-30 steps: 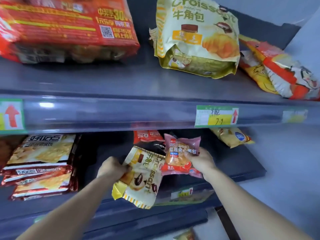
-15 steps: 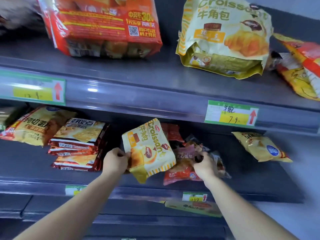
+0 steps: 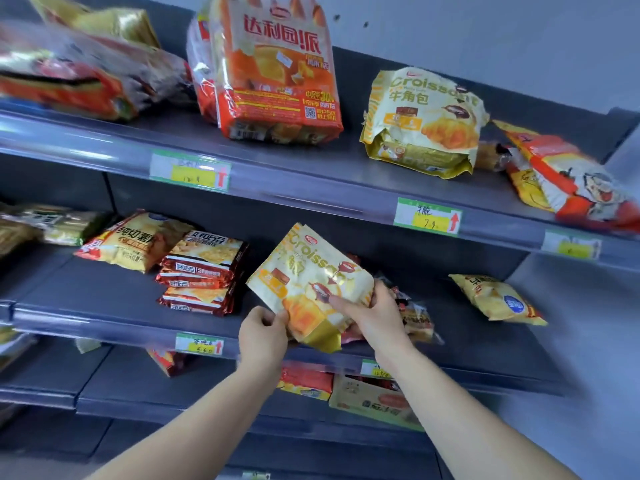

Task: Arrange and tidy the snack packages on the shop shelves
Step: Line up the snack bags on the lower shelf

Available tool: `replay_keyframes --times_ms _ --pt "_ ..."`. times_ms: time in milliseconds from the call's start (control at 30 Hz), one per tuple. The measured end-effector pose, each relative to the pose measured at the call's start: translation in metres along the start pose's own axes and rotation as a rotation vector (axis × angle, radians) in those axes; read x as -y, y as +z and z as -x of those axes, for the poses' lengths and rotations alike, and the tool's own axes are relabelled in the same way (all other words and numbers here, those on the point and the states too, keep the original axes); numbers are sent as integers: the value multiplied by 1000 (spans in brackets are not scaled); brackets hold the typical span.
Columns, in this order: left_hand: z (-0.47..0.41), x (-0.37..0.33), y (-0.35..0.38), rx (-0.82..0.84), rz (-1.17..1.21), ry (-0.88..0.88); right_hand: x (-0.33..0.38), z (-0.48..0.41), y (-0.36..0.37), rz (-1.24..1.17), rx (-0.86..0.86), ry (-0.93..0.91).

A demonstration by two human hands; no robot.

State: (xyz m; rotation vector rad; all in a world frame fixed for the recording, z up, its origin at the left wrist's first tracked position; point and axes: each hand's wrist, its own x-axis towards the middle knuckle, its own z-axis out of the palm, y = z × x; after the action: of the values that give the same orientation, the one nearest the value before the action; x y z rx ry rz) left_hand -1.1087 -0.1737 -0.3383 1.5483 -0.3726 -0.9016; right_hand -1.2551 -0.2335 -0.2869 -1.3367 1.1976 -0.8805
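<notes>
In the head view, both hands meet at the centre of the frame on a small cream-and-yellow plastic croissant packet [image 3: 311, 282], held tilted in the air in front of the grey metal middle shelf [image 3: 104, 306]. The left hand [image 3: 261, 336] pinches the packet's lower left edge between thumb and curled fingers. The right hand [image 3: 372, 317] grips its lower right side, thumb across the printed front and fingers wrapped behind. Just behind the right hand, a loose pile of red and clear snack packets [image 3: 415, 313] lies on the same shelf. To the left of the held packet sits a stack of brown-and-red cracker packs [image 3: 202, 271], and further left a yellow crisp bag [image 3: 138, 240] lies flat. At the right of that shelf, well apart from the hands, lies a small yellow pillow packet [image 3: 495, 297]. On the grey upper shelf [image 3: 311, 174], a tall orange-red pie bag [image 3: 277, 74] stands at upper centre, a large cream-and-gold croissant bag [image 3: 422, 123] leans to its right, and red-and-white wrapped packets [image 3: 568, 178] lie at the far right. A green-and-yellow price label [image 3: 427, 216] is fixed to the upper shelf's front rail. Below the arms, a flat cardboard carton [image 3: 367, 400] rests on the lower shelf.
</notes>
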Motion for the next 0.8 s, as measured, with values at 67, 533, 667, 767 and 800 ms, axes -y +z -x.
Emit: replay_keyframes --times_ms 67,533,667,767,800 --pt "15 -4 -15 58 -1 17 10 13 -3 -8 -8 -17" --pt "75 -92 -63 475 63 241 99 80 -63 -209 28 -176" --pt "88 -130 -36 322 51 380 127 77 -79 -276 -42 -240" --pt "95 -156 -10 275 -29 525 146 72 -95 -333 -106 -282" --pt "98 -165 -1 285 -44 569 152 70 -102 -361 -114 -299"
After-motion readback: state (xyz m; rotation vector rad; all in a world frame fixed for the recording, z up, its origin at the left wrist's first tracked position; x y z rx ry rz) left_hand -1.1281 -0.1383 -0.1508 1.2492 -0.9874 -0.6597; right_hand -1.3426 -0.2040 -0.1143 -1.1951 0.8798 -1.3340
